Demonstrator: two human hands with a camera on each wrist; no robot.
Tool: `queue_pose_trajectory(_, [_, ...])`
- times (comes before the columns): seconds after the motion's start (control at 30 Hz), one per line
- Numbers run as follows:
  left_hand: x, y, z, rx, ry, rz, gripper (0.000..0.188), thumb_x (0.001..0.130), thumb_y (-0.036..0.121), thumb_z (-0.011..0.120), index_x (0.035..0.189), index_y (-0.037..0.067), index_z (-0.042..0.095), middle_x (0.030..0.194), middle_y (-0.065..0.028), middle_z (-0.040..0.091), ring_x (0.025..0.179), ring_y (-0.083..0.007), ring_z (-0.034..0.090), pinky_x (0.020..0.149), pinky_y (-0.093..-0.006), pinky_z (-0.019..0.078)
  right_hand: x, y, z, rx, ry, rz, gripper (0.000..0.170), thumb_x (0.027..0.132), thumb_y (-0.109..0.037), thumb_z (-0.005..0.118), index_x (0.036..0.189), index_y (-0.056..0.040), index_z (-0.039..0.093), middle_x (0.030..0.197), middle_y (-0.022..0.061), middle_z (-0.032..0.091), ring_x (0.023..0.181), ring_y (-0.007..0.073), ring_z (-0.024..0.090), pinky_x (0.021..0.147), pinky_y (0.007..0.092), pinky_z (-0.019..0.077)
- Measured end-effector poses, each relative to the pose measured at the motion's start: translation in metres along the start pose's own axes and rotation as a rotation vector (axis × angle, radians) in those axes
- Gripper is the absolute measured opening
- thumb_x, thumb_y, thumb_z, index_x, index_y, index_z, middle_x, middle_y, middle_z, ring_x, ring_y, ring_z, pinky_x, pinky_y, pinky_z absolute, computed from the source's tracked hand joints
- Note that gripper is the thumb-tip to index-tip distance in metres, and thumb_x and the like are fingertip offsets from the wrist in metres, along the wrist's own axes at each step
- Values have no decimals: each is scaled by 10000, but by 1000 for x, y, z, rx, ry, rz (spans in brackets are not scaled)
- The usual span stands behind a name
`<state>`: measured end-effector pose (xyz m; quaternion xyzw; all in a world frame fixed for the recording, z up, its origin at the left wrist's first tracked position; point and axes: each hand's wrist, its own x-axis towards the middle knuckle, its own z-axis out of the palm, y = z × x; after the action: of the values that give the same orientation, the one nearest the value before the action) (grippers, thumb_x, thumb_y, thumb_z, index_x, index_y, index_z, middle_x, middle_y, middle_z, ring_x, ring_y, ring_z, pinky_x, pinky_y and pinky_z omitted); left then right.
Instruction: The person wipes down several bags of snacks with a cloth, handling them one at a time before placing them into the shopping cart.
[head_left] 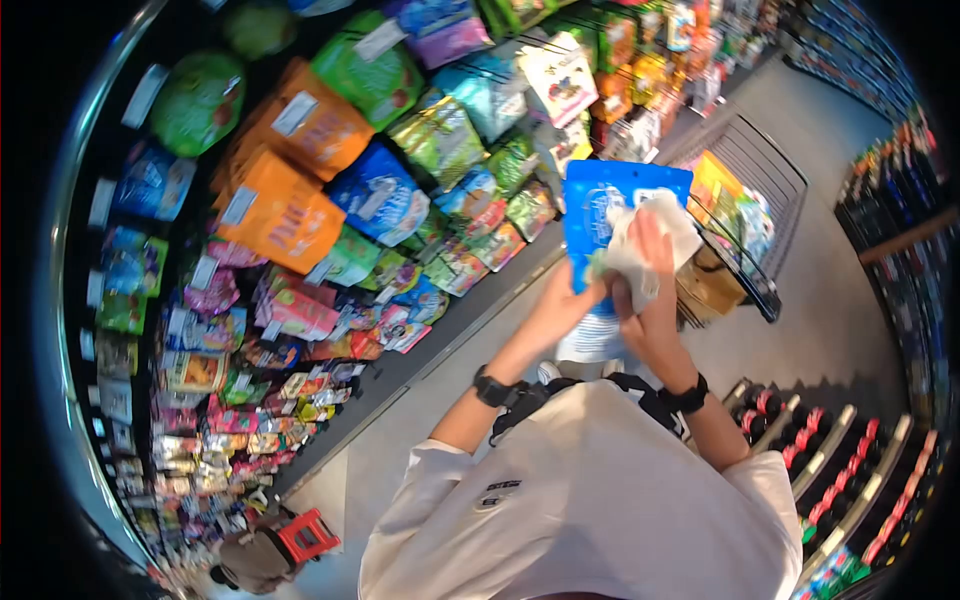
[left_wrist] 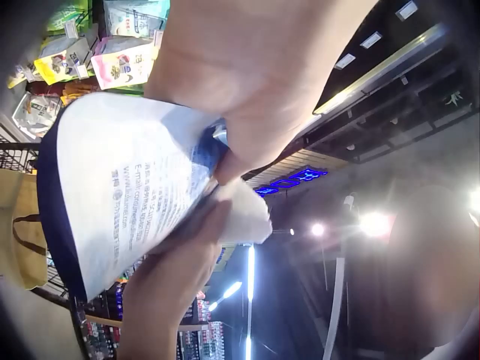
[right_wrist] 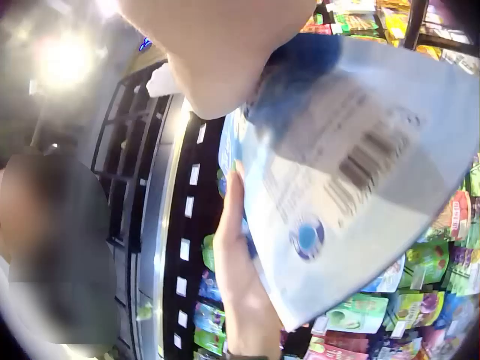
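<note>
A blue snack pouch (head_left: 587,195) is up in front of the person, its printed white back (left_wrist: 112,172) showing in the left wrist view and a barcode in the right wrist view. The left hand (head_left: 562,308) grips one side of the pouch, thumb toward its middle. Over the other side, the right hand (head_left: 655,310) holds a crumpled white tissue (head_left: 685,235) against the pouch. Part of the tissue (left_wrist: 251,217) sticks out beyond the fingers in the left wrist view. The palms hide much of the pouch's front.
Shelves of bagged snacks (head_left: 290,210) run along the left. A wire shopping cart (head_left: 785,180) with packages and a brown bag (head_left: 712,285) stands just beyond the right hand. Bottle racks (head_left: 810,440) line the right. A person with a red basket (head_left: 308,535) is at lower left.
</note>
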<state>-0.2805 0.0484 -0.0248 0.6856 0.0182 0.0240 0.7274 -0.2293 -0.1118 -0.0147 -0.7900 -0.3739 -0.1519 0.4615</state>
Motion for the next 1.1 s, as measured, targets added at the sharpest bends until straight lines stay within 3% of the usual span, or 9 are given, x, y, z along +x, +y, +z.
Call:
queue_pose_trajectory(0.1, [-1,-10,-4,34,-4,151,621,830,-123,547,1428,7,438,1384,-119,542,1292,-183,485,1078,-320,402,1,-10,11,66,-104,-10,679,865,-114,612,1490,18,381,1576,214,325,1490,383,245,1221,504,107])
queue_pose_trajectory(0.27, [-10,3,-14,89,-188,-4,462,949,44,574,1399,12,473,1255,-91,611,1102,-141,579,973,-321,478,9,16,20,85,-44,-24,547,1001,-243,477,1458,50,414,1576,221,324,1483,360,270,1208,479,157])
queue_pose_trajectory(0.4, [-11,-16,-16,267,-242,257,545,935,45,565,1459,7,420,1328,-195,584,1189,-238,568,1028,-349,432,22,-4,21,128,-69,-41,498,1003,-190,453,1458,12,435,1566,198,357,1477,364,284,1204,458,183])
queue_pose_trajectory(0.63, [-27,-13,-37,270,-360,-21,557,968,196,567,1439,-59,412,1389,-273,530,1280,-336,533,1098,-358,371,16,-13,33,244,-89,155,439,1031,-240,481,1387,15,510,1497,154,470,1429,318,369,1174,413,257])
queue_pose_trajectory(0.7, [-30,-10,-37,245,-259,-11,557,974,227,605,1424,-54,436,1326,-252,586,1232,-289,566,1059,-361,412,8,6,35,243,64,314,457,1044,-270,477,1381,37,502,1460,167,508,1388,293,429,1154,384,291])
queue_pose_trajectory(0.77, [-30,-19,-36,199,-177,77,527,979,210,601,1410,-52,449,1270,-229,627,1159,-259,611,1007,-357,458,-11,33,30,187,114,629,419,1056,-301,472,1261,57,547,1184,196,632,1116,230,588,986,378,437])
queue_pose_trajectory(0.83, [-26,-15,-40,109,-237,-36,517,974,212,623,1393,-47,467,1242,-166,650,1137,-197,607,993,-340,471,-22,50,22,156,93,756,386,1059,-299,467,1220,39,562,1132,164,624,1063,216,579,946,387,445])
queue_pose_trajectory(0.93, [-23,-2,-37,-35,-235,-115,464,973,200,636,1348,-39,505,1198,-121,665,1097,-169,624,968,-323,484,-25,41,22,130,276,596,437,1073,-330,424,1279,34,547,1233,171,583,1177,242,541,1017,375,407])
queue_pose_trajectory(1.1, [-5,-14,-26,-279,-84,-140,368,952,141,677,1269,15,538,1106,-78,662,967,-133,643,862,-283,517,-27,40,12,546,364,810,483,1068,-373,446,1336,20,534,1261,109,589,1162,179,539,1019,330,405])
